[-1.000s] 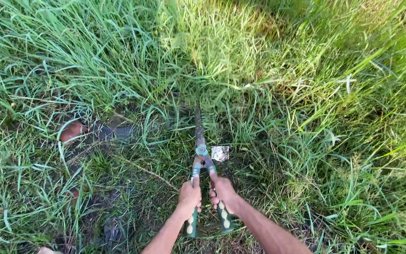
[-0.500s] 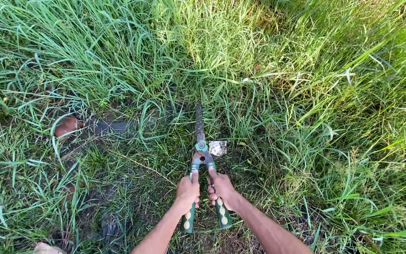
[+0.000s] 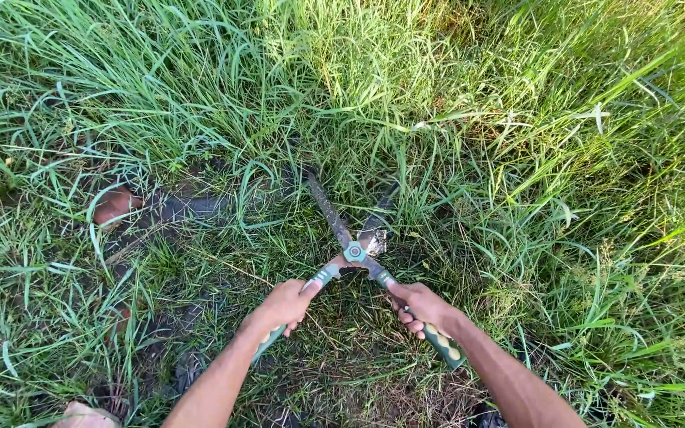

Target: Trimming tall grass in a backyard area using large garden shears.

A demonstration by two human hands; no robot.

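Observation:
I hold a pair of garden shears (image 3: 353, 252) with green and yellow handles, low over the grass. My left hand (image 3: 284, 304) grips the left handle and my right hand (image 3: 422, 307) grips the right handle. The handles are spread wide apart, and the two dark blades (image 3: 328, 208) stand open in a V. The blades point away from me into tall green grass (image 3: 342, 103). The right blade is partly hidden among grass stems.
A reddish-brown stone or brick piece (image 3: 112, 204) lies at the left beside a dark muddy strip (image 3: 192, 209). Cut, flattened grass and bare soil (image 3: 342, 380) lie near me. Dense tall grass fills the top and right.
The shears went from closed, with handles together and blades in one line, to wide open. My two hands have moved apart sideways.

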